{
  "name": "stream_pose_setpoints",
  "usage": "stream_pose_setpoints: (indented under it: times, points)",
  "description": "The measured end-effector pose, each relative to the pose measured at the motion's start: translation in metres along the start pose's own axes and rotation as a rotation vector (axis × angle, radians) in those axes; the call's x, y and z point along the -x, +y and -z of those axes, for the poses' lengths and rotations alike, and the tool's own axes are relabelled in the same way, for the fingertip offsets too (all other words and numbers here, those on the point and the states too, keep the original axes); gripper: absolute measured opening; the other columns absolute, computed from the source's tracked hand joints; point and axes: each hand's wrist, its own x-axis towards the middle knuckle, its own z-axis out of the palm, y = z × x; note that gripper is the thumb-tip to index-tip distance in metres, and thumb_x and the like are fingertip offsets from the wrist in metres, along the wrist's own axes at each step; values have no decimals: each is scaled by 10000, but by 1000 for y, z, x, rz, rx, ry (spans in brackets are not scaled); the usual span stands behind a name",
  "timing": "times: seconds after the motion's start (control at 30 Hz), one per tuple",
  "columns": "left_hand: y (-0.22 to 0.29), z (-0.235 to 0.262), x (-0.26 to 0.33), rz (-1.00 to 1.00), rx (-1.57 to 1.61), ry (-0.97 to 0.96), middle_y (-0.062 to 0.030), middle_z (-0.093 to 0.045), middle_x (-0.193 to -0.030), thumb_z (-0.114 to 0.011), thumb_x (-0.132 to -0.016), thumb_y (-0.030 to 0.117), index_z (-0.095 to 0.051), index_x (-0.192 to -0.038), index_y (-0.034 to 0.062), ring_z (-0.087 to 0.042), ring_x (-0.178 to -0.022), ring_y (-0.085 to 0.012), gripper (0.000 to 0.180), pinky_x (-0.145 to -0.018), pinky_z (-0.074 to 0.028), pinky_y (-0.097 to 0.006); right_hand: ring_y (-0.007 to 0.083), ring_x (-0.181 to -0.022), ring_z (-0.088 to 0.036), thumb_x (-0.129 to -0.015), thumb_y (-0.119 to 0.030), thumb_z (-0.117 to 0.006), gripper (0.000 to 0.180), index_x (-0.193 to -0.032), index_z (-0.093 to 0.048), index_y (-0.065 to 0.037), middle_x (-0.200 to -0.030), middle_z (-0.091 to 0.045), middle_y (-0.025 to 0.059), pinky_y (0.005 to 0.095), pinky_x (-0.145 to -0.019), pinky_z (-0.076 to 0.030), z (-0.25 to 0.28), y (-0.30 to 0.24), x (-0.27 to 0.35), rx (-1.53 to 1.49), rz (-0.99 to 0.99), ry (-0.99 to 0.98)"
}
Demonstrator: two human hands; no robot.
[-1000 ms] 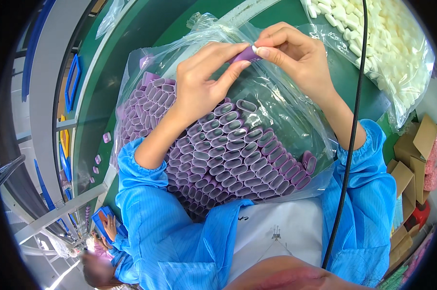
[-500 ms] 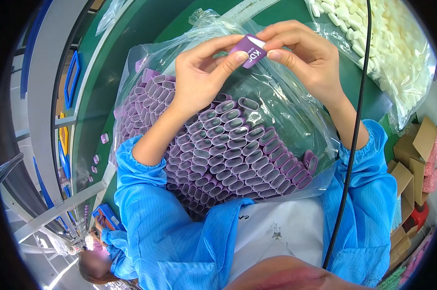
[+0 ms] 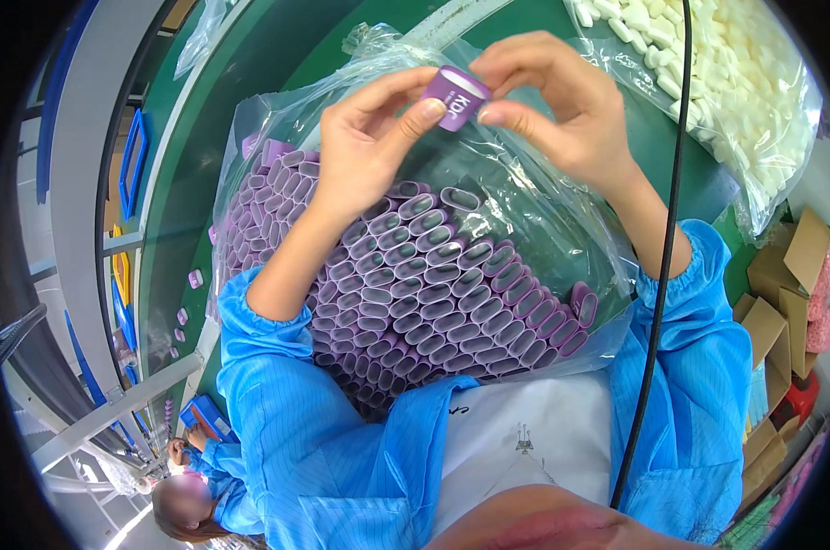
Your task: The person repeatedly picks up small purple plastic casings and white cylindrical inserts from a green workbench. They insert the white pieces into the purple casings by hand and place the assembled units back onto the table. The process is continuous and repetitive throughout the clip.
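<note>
My left hand [image 3: 365, 142] pinches a short purple oval sleeve [image 3: 452, 103] between thumb and fingers, above the far side of a clear plastic bag [image 3: 543, 202]. A white filling shows in the sleeve's upper opening. Close by its right edge is my right hand [image 3: 566, 110], thumb and fingers apart around nothing I can see; whether a fingertip still touches the sleeve I cannot tell. Below my hands, the bag holds many similar purple oval sleeves [image 3: 442, 275] packed side by side, their open ends facing up. One sleeve [image 3: 460, 199] sits at the far edge of the pack.
White oval pieces [image 3: 708, 101] fill another clear bag at the far right. A black cable [image 3: 667, 238] hangs in front of my right arm. Cardboard boxes [image 3: 796, 275] stand at the right. Several purple pieces [image 3: 195, 278] lie along the green belt at left, where another person [image 3: 218, 477] works.
The sleeve has turned more upright and moved slightly left in my left hand; its white filling now sits within the opening. My right fingers have loosened from it and spread apart.
</note>
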Motion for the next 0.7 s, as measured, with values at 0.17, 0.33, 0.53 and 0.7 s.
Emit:
stream_pose_setpoints:
  times: [0.17,0.33,0.53,0.7]
  points:
    - [-5,79,-47,142,-382,94,-89,-709,-1017,-687,-914,196,-663,-1179,0,-676,-889,-149,330,-830,-511,-273,125,-693,-626,-887,-90,-669,101,-915,-652,5,-798,-673,79,267,-646,-489,59,21,-26,480,-193,445]
    - [-62,178,-92,320,-685,0,-106,-711,-1016,-663,-920,237,-679,-1185,17,-666,-880,-141,344,-808,-509,-279,347,-728,-659,-844,-96,-664,112,-891,-671,6,-775,-667,214,406,-673,-514,92,67,-26,1055,-263,314]
    - [-33,108,-66,-320,-1479,305,-175,-543,-1239,-713,-834,173,-666,-1158,106,-500,-1169,-349,334,-984,-423,-413,420,-779,-622,-823,-86,-638,95,-825,-649,8,-784,-637,248,471,-724,-491,86,87,-20,1187,-148,288]
    - [32,7,-11,-247,-774,-614,-81,-602,-1096,-833,-712,220,-652,-1056,71,-558,-1042,-275,416,-873,-464,-375,415,-797,-618,-809,-55,-626,71,-806,-633,15,-786,-633,249,470,-735,-486,90,84,-18,1165,-243,247]
